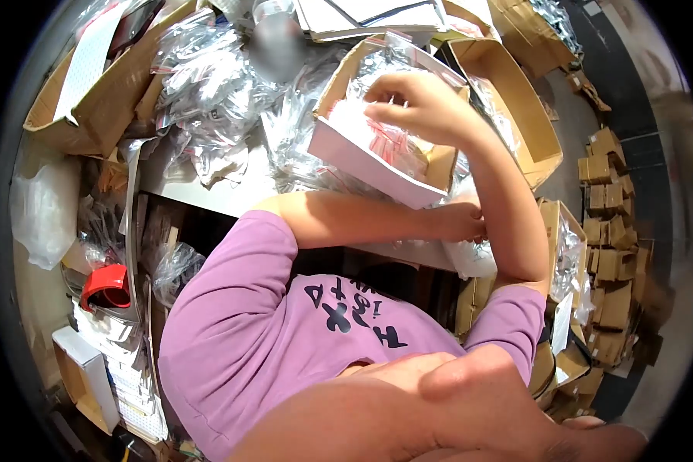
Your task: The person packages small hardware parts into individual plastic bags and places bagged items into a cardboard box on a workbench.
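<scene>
My right hand [416,108] reaches over a white-sided cardboard box [377,173], its fingers curved and thumb apart. Inside the box, just under those fingers, lie clear zip bags with red strips [389,146]; nothing shows in the grasp. My left arm crosses in front of my body, and my left hand [460,222] is closed beside the box's near right corner. Clear plastic bag material [471,258] shows above and below that fist, which appears wrapped around it. The fingertips are partly hidden by my right forearm.
Piled clear zip bags [208,85] cover the table's left side. Another open carton [516,108] stands right of the box, papers [366,15] behind. A red tape dispenser-like object [106,288] sits at lower left. Stacked small cartons [612,231] stand on the floor at right.
</scene>
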`<state>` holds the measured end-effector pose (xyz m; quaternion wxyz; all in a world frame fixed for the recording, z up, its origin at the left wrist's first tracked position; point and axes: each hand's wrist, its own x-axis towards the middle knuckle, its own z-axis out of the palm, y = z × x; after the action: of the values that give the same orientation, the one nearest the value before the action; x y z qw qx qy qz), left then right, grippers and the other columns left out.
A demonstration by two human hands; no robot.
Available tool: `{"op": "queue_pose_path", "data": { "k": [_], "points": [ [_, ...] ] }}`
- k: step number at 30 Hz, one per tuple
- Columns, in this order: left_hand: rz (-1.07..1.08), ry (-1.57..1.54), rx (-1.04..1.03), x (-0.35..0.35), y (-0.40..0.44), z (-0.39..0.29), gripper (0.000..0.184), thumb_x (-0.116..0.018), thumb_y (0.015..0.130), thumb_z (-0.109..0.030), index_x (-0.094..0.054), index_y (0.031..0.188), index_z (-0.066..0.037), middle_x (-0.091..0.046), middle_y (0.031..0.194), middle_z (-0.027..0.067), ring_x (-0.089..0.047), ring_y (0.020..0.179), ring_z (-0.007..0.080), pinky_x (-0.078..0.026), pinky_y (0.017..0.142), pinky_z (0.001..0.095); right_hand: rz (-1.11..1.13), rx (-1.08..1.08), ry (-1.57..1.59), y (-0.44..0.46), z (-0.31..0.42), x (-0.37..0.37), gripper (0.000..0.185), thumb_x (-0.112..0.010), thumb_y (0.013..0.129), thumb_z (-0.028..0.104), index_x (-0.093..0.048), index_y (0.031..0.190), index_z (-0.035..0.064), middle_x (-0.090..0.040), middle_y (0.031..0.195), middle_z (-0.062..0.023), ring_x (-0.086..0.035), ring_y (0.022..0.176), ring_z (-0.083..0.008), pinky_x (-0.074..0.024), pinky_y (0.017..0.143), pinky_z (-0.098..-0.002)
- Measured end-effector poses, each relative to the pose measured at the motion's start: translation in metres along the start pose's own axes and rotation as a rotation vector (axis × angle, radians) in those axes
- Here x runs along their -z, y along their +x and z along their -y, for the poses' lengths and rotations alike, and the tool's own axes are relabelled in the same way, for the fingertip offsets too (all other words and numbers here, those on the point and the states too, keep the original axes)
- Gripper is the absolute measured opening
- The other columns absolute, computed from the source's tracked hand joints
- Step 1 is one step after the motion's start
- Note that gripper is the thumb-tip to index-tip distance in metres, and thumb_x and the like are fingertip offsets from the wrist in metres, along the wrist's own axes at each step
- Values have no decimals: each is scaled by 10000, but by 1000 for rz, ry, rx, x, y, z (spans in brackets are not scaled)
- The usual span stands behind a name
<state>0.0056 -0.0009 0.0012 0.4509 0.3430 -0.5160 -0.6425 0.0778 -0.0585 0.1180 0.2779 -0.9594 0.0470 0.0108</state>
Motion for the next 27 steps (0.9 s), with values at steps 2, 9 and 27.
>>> {"op": "queue_pose_path", "data": {
  "k": [2, 9, 27],
  "points": [
    [-2, -87, -53, -1, -4, 1, 259, -517, 901, -279, -607, 917, -36, -567, 831, 30, -511, 759, 125, -441, 698, 278, 65, -34, -90, 11, 12, -10, 288, -665, 800, 245, -638, 923, -14, -652, 797, -132, -621, 739, -202, -484, 698, -321],
    [13, -86, -91, 0, -8, -5, 270, -511, 900, -284, -593, 890, -27, -552, 786, 22, -497, 731, 124, -426, 683, 278, 27, -6, 181, 14, -2, -15, 167, -625, 799, 91, -634, 911, -32, -642, 764, -136, -635, 711, -193, -489, 663, -305],
    [-27, -89, -148, 0, 1, -4, 118, -589, 791, -123, -581, 826, -12, -557, 661, 25, -508, 580, 91, -401, 534, 251, -68, -110, 522, -28, -1, 4, 138, -727, 759, 66, -633, 815, -17, -586, 694, -7, -549, 688, -64, -450, 634, -214]
  ]
}}
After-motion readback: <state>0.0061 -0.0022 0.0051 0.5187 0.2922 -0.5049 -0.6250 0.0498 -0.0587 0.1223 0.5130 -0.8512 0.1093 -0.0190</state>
